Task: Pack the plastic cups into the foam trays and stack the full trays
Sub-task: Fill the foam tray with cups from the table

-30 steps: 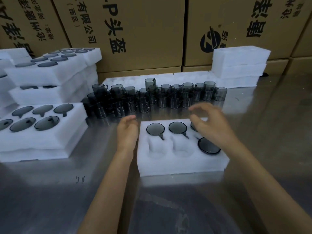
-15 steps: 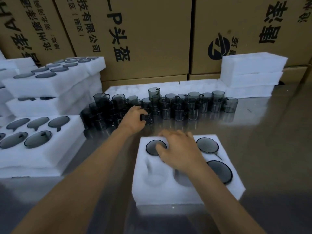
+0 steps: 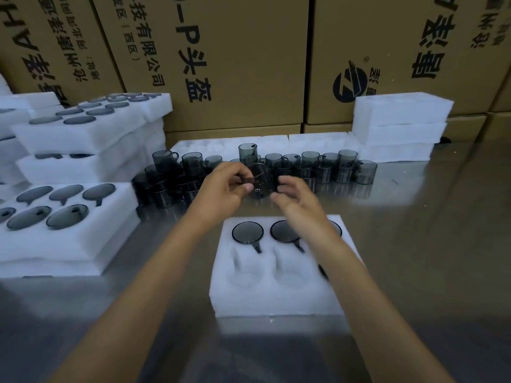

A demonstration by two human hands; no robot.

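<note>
A dull, brushed-metal surface point(image 3: 414, 244) fills the foreground, throwing back soft reflections, and a wall of brown cardboard cartons point(image 3: 235, 59) printed with black characters closes off the back.

At far left stand stacks of filled foam trays point(image 3: 83, 134), white and spongy, blocky in shape with rounded pockets. The nearest filled tray point(image 3: 83, 241) shows smoky grey cup mouths as dark ovals flush with the foam, each with a short handle slot.

Along the middle of the surface runs a crowded row of loose plastic cups point(image 3: 318, 167): small, translucent grey cylinders with ribbed lower walls and loop handles, one stacked higher than the rest.

The left hand point(image 3: 221, 189) is raised just in front of that row, its fingers point(image 3: 246, 186) curled and pinching one cup point(image 3: 260, 181) by its rim and handle side. The right hand point(image 3: 296, 200) sits just beside that cup on its other side, fingers loosely bent and spread; whether they touch the cup cannot be told.

Below the hands lies the open foam tray point(image 3: 276, 299), with seated cups in its far row and at the near right corner, and two near pockets still bare.

At right rear sits a pile of empty foam trays point(image 3: 401, 120).
</note>
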